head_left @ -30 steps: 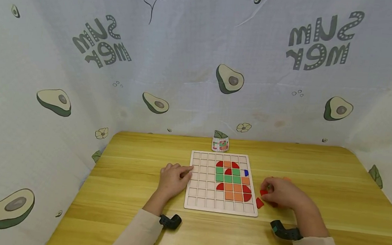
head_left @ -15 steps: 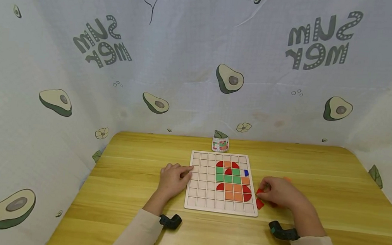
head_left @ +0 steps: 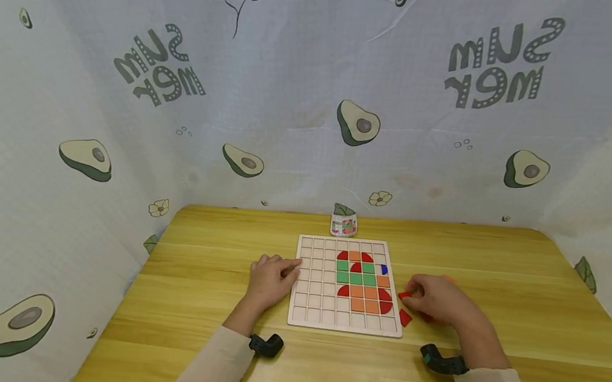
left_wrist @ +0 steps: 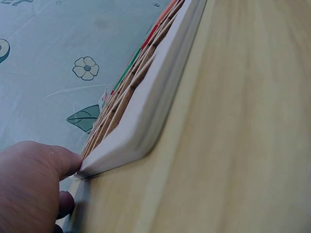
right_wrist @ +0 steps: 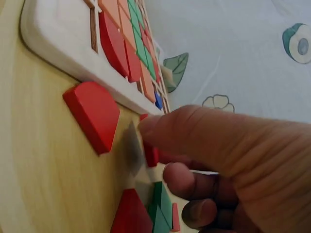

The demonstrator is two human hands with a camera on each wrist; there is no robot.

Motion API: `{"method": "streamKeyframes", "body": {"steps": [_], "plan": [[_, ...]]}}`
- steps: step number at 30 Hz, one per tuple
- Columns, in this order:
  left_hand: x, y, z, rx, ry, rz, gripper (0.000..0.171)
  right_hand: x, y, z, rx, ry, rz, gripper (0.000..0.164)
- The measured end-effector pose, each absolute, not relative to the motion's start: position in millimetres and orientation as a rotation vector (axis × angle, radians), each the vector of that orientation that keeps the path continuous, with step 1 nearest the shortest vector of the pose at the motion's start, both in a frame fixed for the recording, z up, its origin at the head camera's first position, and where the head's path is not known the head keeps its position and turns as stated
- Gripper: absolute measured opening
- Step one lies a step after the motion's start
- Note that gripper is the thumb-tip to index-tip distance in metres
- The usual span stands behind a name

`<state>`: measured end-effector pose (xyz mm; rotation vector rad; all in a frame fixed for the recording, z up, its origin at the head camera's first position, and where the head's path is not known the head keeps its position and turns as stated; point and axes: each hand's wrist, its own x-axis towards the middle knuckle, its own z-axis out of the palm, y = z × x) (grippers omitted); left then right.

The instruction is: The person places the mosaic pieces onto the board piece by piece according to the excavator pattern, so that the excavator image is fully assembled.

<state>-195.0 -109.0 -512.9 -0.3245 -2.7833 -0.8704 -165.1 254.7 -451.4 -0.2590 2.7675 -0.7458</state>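
Observation:
A pale grid board (head_left: 292,311) lies flat on the table, with red, orange, green and blue pieces filling some cells on its right half. My left hand (head_left: 271,280) touches the board's left edge with finger and thumb; the left wrist view shows the thumb (left_wrist: 65,161) against the rim. Just right of the board, my right hand (head_left: 435,298) pinches a small red tile (right_wrist: 151,154), tilted on edge between thumb and fingers. Its full outline is partly hidden. A loose red quarter-round tile (right_wrist: 95,116) lies beside the board's right edge.
Under and behind the right hand lie another red tile (right_wrist: 131,213) and green tiles (right_wrist: 163,208). An orange piece (head_left: 448,279) shows past the knuckles. A small card printed with a coloured pattern (head_left: 344,224) stands behind the board, near a patterned cloth (head_left: 298,154).
My right hand has shifted slightly left toward the board with the red tile, which has turned in the fingers. The left hand and the board have stayed put.

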Motion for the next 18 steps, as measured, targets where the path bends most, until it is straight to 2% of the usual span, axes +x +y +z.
{"method": "streamKeyframes", "body": {"steps": [8,18], "plan": [[-195,-110,-514,-0.317,-2.795,-0.858,0.029,-160,214,-446,-0.419,2.820,-0.759,0.021],[-194,-109,-511,-0.316,-2.783,-0.875,0.029,-149,151,-467,-0.578,2.964,-0.633,0.029]]}}
